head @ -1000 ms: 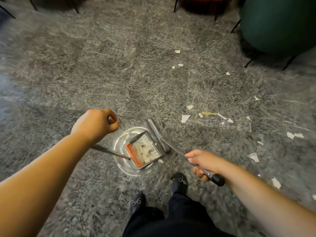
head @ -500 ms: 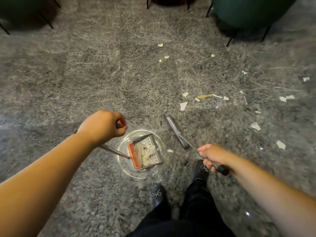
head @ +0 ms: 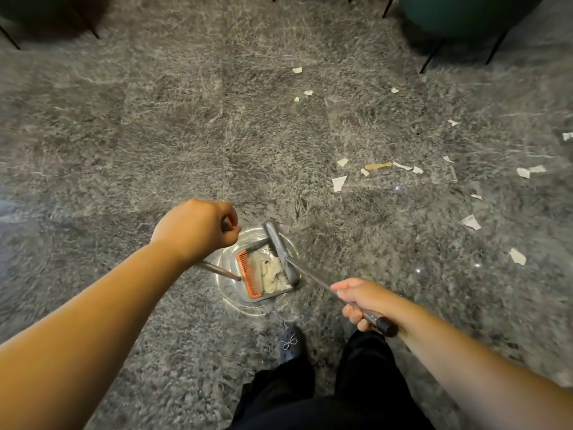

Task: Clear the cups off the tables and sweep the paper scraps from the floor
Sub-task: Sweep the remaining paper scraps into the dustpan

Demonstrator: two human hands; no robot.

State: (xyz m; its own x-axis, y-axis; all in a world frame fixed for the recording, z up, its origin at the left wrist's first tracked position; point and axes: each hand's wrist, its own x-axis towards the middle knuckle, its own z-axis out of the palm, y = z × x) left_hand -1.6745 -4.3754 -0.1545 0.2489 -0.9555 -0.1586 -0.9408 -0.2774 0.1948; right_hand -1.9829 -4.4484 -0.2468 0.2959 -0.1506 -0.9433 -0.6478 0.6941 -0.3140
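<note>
A grey dustpan with an orange comb edge sits on the floor in front of my feet, holding white paper scraps. My left hand grips the top of the dustpan's long handle. My right hand grips the broom handle. The grey broom head lies at the dustpan's open right edge. Several white paper scraps and one tan scrap lie scattered on the grey floor to the right and ahead.
A dark green chair on thin black legs stands at the top right. More chair legs show at the top left. My black shoes and trousers are just below the dustpan.
The broom head has swung left from beside the dustpan onto its open edge. The view has shifted, so the scraps and the green chair sit further right.
</note>
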